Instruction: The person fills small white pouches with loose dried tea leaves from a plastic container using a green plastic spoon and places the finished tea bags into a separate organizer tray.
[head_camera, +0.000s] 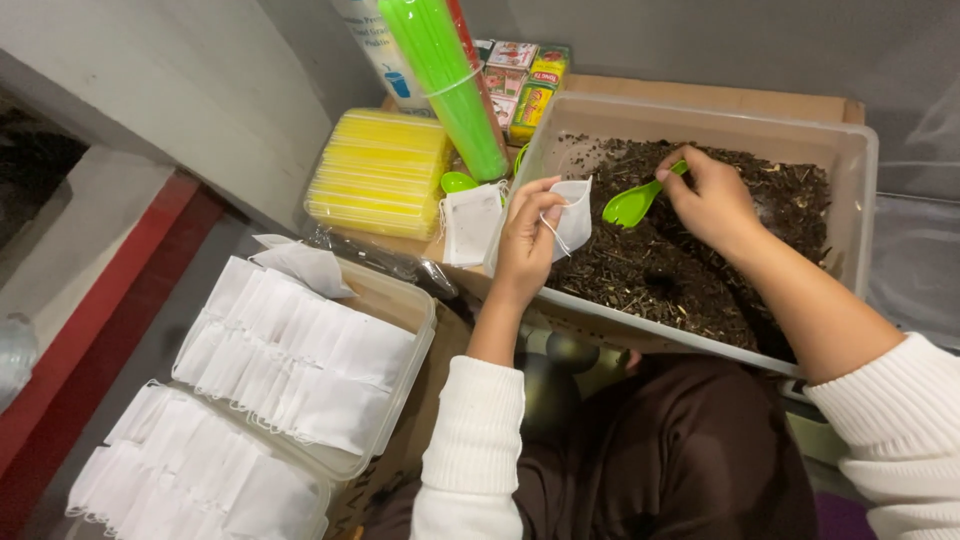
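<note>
Nearest the camera, at lower left, 2 shallow clear plastic containers (395, 300) hold rows of flat white empty filter bags (290, 365), overlapped like shingles, with 1 loose bag lying on the upper container's far edge. Beyond them the person's left hand (525, 245) is closed around a small white filter bag (573, 215), thumb and fingers pinching its mouth open over the near rim of a large translucent plastic tub (855, 160). The tub is filled with dark dried loose tea leaves (690, 270). The right hand (712, 200) reaches into the tub, fingers closed on the handle of a bright green plastic scoop (632, 205), whose bowl points at the bag, just beside it. Left of the tub another white drawstring bag (470, 222) hangs on its outer wall. Farther back lie a flat pack of yellow straws (380, 175), a tall bundle of green straws (450, 85) leaning upright, and small colourful printed boxes (525, 85) in red, green and yellow against the grey wall.
</note>
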